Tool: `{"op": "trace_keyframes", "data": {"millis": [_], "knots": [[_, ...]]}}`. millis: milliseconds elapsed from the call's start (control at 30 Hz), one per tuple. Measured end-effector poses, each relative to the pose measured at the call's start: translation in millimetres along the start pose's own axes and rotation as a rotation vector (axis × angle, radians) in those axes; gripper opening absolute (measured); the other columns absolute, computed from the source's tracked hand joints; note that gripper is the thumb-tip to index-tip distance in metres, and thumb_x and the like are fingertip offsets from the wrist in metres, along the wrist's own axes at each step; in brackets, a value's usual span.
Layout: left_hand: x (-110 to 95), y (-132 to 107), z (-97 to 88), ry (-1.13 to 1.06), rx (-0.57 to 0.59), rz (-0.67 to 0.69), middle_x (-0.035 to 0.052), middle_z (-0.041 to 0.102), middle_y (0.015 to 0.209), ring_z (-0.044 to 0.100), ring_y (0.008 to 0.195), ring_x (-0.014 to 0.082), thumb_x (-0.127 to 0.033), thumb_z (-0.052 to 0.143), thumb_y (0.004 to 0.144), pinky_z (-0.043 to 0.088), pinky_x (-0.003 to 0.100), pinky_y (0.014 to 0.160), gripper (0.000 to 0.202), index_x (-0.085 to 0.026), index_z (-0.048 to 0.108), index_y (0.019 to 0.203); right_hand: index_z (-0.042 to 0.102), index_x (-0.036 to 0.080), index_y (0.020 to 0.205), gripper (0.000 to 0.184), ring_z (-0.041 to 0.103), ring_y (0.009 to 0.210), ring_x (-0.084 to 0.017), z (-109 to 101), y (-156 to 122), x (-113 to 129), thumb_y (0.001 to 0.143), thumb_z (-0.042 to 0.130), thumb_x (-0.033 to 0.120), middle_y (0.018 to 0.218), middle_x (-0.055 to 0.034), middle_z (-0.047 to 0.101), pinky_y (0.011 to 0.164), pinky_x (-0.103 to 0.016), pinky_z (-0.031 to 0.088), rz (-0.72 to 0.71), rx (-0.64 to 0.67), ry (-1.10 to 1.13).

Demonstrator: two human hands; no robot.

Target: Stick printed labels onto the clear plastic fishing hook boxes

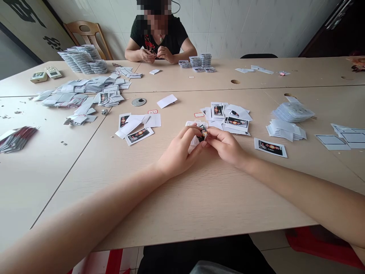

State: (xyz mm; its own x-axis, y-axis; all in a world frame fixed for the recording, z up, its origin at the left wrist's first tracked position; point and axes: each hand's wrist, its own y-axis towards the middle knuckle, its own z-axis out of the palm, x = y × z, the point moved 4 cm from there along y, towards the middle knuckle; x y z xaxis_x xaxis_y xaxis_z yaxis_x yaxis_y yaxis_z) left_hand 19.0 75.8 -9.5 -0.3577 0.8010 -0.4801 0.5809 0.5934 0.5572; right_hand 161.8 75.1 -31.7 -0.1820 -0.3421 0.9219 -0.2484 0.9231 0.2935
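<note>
My left hand (179, 149) and my right hand (225, 146) meet above the tabletop, pinching a small folded black-printed paper packet (203, 133) between their fingertips. A piece of white paper (193, 144) sits partly under my left fingers and seems held with the packet. Just beyond my hands lies a loose heap of white and black printed cards (229, 120). A single printed card (270, 147) lies to the right of my right hand, and another (139, 136) lies to the left.
Stacks of white packets (293, 112) and blank sheets (348, 136) lie at the right. A large pile of white packets (80, 95) covers the left tables. Across the table, a seated person (159, 38) works with both hands near small stacks (199, 62).
</note>
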Motion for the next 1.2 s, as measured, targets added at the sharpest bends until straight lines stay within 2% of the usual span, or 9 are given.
{"op": "trace_keyframes", "data": {"millis": [300,467,567,667,800,867,933,1100,1200], "knots": [[0.2,0.8,-1.1,-0.011,-0.008,0.001,0.0100,0.057,0.111,0.054,0.111,0.0185,-0.026,0.051,0.090,0.046,0.035,0.093,0.014,-0.020,0.049,0.102,0.055,0.019,0.079,0.013,0.049,0.083,-0.017,1.1,0.0,0.7,0.085,0.043,0.017,0.083,-0.0014,0.053,0.076,-0.030,0.039,-0.003,-0.008,0.012],[-6.1,-0.7,-1.5,-0.013,0.056,0.060,0.0142,0.050,0.121,0.051,0.117,0.0208,-0.031,0.055,0.088,0.043,0.037,0.099,0.022,-0.019,0.053,0.106,0.054,0.020,0.083,0.012,0.046,0.070,-0.014,-0.4,-0.9,-1.8,0.079,0.045,0.014,0.074,0.0009,0.050,0.065,-0.027,0.037,0.068,-0.014,0.107],[-10.9,-1.2,-5.1,-0.031,0.053,0.078,0.0137,0.047,0.125,0.048,0.120,0.0208,-0.026,0.047,0.091,0.042,0.038,0.100,0.015,-0.019,0.054,0.103,0.055,0.020,0.082,0.013,0.046,0.071,-0.015,-1.1,-1.7,-0.5,0.077,0.045,0.014,0.075,0.0006,0.051,0.064,-0.027,0.037,0.104,-0.020,0.153],[-9.7,-0.4,-12.0,-0.020,-0.083,0.033,0.0114,0.051,0.119,0.052,0.112,0.0204,-0.020,0.042,0.092,0.044,0.039,0.094,0.013,-0.020,0.054,0.095,0.058,0.020,0.085,0.019,0.050,0.078,-0.016,-0.2,-2.3,2.8,0.075,0.043,0.013,0.080,-0.0006,0.056,0.071,-0.028,0.039,0.115,0.002,0.188],[1.1,1.1,-14.7,0.027,-0.223,-0.093,0.0065,0.054,0.093,0.054,0.088,0.0181,-0.018,0.051,0.085,0.048,0.034,0.074,0.002,-0.020,0.051,0.085,0.060,0.021,0.093,0.029,0.053,0.086,-0.018,0.5,-3.3,4.5,0.072,0.042,0.011,0.090,-0.0013,0.060,0.078,-0.031,0.040,0.103,0.044,0.242],[8.2,1.4,-11.8,0.013,-0.205,-0.178,0.0046,0.053,0.087,0.052,0.080,0.0162,-0.015,0.052,0.083,0.046,0.030,0.065,0.006,-0.020,0.049,0.084,0.059,0.022,0.093,0.030,0.053,0.085,-0.018,0.1,-3.8,3.1,0.070,0.042,0.011,0.090,-0.0014,0.059,0.078,-0.031,0.041,0.111,0.056,0.255],[12.9,0.9,-9.1,0.020,-0.180,-0.228,0.0045,0.053,0.089,0.051,0.081,0.0161,-0.011,0.052,0.080,0.045,0.029,0.063,0.011,-0.020,0.048,0.086,0.058,0.023,0.094,0.032,0.053,0.086,-0.019,-0.4,-4.2,1.7,0.069,0.043,0.011,0.092,-0.0016,0.059,0.079,-0.033,0.041,0.120,0.066,0.264],[15.9,-1.0,-8.0,0.086,-0.178,-0.236,0.0086,0.050,0.108,0.047,0.106,0.0234,-0.014,0.059,0.075,0.046,0.038,0.079,0.026,-0.020,0.049,0.098,0.057,0.023,0.096,0.027,0.053,0.090,-0.020,-1.0,-4.9,3.3,0.073,0.046,0.016,0.094,-0.0025,0.059,0.081,-0.034,0.043,0.117,0.099,0.263],[19.0,-0.7,-5.8,-0.104,-0.137,-0.273,0.0057,0.055,0.102,0.057,0.090,0.0175,-0.017,0.058,0.079,0.048,0.032,0.070,0.023,-0.021,0.047,0.098,0.057,0.022,0.096,0.021,0.053,0.091,-0.020,-0.8,-5.6,8.0,0.076,0.050,0.019,0.095,-0.0029,0.058,0.082,-0.035,0.044,0.076,0.118,0.252]]}}
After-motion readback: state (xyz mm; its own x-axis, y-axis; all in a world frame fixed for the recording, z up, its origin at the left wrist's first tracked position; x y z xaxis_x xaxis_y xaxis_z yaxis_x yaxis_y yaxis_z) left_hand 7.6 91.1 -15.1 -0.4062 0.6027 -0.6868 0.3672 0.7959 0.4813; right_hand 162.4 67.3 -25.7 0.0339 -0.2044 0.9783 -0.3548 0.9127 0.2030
